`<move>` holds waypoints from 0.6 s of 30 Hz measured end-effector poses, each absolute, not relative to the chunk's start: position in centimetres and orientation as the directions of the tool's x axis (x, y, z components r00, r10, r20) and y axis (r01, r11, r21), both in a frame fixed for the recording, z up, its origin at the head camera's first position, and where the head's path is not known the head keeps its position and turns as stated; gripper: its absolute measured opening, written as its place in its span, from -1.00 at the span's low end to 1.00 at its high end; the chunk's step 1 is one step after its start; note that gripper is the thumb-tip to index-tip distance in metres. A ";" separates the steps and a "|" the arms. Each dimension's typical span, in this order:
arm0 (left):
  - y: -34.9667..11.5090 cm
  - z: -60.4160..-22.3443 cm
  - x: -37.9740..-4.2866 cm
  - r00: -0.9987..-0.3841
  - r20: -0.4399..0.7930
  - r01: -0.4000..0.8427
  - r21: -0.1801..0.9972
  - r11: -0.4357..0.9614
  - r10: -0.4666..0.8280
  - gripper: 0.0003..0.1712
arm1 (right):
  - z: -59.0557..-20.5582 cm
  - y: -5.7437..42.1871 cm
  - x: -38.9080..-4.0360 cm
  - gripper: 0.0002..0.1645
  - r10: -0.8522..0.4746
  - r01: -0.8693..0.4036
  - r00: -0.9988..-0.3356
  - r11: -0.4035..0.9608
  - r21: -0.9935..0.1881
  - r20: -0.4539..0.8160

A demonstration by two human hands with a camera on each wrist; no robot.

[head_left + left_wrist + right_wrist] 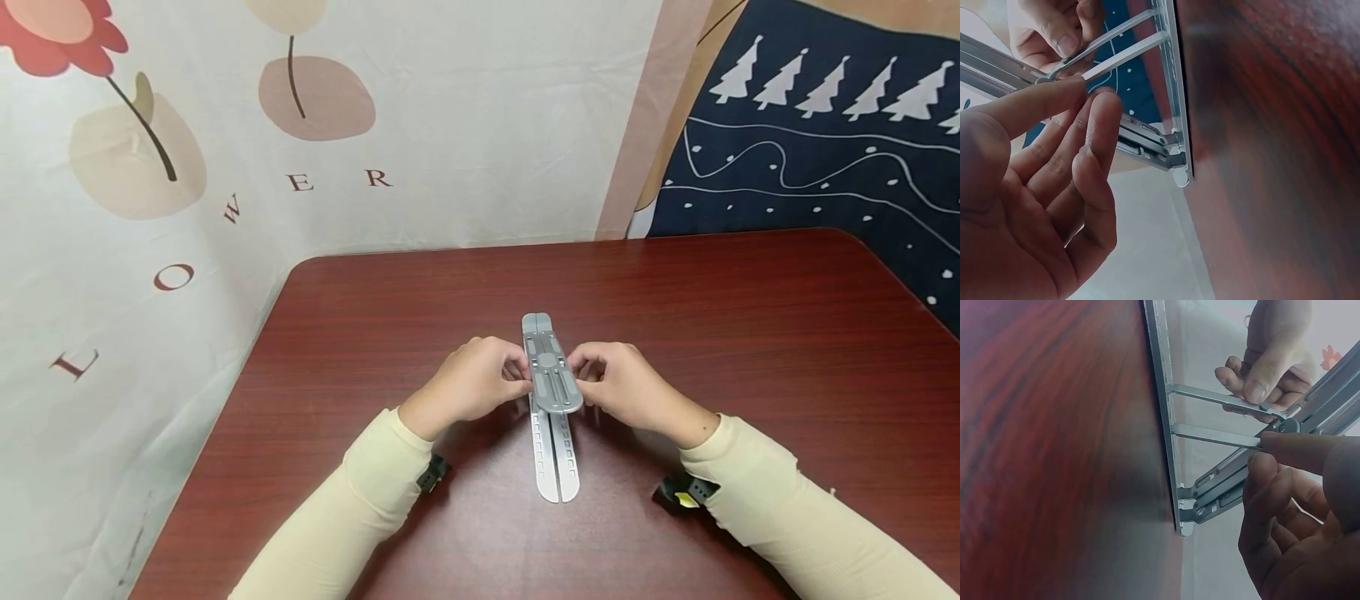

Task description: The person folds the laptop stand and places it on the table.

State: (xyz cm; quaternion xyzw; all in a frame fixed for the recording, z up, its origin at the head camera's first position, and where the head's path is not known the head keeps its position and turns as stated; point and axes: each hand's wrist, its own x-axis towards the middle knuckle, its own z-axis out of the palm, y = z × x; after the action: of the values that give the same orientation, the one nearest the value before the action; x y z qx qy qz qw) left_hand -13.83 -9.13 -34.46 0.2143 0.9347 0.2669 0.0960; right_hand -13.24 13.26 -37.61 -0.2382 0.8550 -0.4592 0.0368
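Observation:
A grey metal folding laptop stand point(548, 358) stands on the table between both hands, its two side rails close together. Its slotted base point(557, 467) lies flat, while the upper part slants up from the hinge at the far end. Two slim support legs point(1216, 435) run between the base and the raised part. From the left side, my left hand point(480, 379) pinches one leg near its upper end with thumb and fingers. My right hand point(626, 385) pinches the other leg point(1129, 55) on the right side, thumb along it.
The dark red wooden table point(390, 308) extends around the stand. Behind it hangs a pale cloth point(487, 125) with flowers and letters, and at the right a navy cloth point(810, 175) with white trees. Black straps point(433, 473) sit at both wrists.

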 end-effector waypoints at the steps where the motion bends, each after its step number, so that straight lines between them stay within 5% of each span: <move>1: -9.1 -34.5 -13.8 -0.891 -0.063 0.349 0.539 0.767 0.450 -0.88 | -37.6 13.2 -13.2 -0.86 -0.438 -0.377 -0.884 0.467 -0.800 0.161; 18: -9.0 -34.4 -13.6 -0.906 -0.043 0.339 0.525 0.781 0.422 -0.88 | -37.3 12.9 -12.7 -0.93 -0.427 -0.305 -0.899 0.453 -0.838 0.097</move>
State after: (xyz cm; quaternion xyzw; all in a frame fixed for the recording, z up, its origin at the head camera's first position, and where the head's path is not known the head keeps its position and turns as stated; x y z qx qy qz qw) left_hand -13.59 -9.03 -34.37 0.2024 0.9402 0.2623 0.0792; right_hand -12.73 12.89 -37.34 -0.2154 0.8500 -0.4765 0.0639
